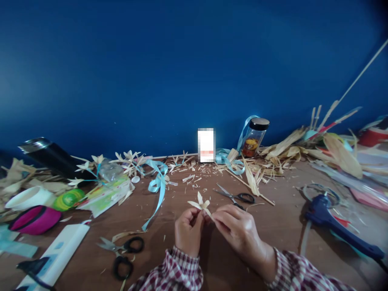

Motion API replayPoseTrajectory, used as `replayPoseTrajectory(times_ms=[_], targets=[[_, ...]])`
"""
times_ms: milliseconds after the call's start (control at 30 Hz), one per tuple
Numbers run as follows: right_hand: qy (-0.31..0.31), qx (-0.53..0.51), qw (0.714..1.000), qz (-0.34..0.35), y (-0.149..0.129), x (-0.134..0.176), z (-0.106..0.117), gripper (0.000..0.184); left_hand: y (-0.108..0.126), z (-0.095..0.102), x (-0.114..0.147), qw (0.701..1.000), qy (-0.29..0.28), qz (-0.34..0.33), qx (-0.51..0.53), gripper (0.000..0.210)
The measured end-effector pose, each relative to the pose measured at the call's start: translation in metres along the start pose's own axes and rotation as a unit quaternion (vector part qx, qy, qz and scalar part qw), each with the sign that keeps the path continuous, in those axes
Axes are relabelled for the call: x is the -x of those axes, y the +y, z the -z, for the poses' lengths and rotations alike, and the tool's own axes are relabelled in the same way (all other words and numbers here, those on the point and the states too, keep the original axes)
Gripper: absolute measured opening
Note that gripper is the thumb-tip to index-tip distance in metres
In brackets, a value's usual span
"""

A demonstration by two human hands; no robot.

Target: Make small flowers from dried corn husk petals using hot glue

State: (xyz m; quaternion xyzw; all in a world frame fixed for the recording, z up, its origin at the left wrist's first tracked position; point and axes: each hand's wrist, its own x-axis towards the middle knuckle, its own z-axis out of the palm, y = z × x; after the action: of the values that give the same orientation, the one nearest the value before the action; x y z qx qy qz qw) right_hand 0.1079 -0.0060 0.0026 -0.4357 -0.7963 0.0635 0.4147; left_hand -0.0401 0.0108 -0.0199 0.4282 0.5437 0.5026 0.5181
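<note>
Between my hands is a small pale flower point(200, 201) with pointed petals, apparently of dried corn husk. My left hand point(189, 230) pinches its base between thumb and fingers. My right hand point(239, 230) is closed on one petal at the flower's right side, fingertips pressed together. Just beyond my right hand lies a pair of black-handled scissors point(235, 196), blades pointing left. A second pair of scissors point(121, 252) rests on the table to the left of my left sleeve.
A blue hot glue gun point(330, 226) lies at right. Corn husks point(281, 149), a black-lidded jar point(254, 137) and blue ribbon point(159, 182) line the back. At left are finished husk flowers point(130, 159), a black bottle point(54, 155) and a white power strip point(60, 254).
</note>
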Motion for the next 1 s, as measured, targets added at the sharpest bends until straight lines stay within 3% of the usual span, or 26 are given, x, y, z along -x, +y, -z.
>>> replayPoseTrajectory(times_ms=[167, 400, 733, 1000], targets=[[0.007, -0.014, 1.000, -0.004, -0.001, -0.001, 0.000, 0.014, 0.002, 0.000, -0.001, 1.000, 0.009, -0.005, -0.012, 0.020], [0.014, -0.059, 0.994, -0.093, 0.002, -0.001, -0.003, 0.011, -0.004, 0.000, -0.002, 0.999, 0.016, -0.022, -0.034, 0.021], [0.024, -0.075, 0.985, -0.156, 0.005, -0.001, -0.009, 0.007, -0.004, -0.003, 0.002, 0.999, 0.023, -0.028, -0.004, 0.019], [-0.045, -0.128, 0.965, -0.223, 0.000, -0.006, -0.008, 0.007, 0.001, 0.000, 0.005, 0.997, -0.013, -0.046, -0.057, 0.019]])
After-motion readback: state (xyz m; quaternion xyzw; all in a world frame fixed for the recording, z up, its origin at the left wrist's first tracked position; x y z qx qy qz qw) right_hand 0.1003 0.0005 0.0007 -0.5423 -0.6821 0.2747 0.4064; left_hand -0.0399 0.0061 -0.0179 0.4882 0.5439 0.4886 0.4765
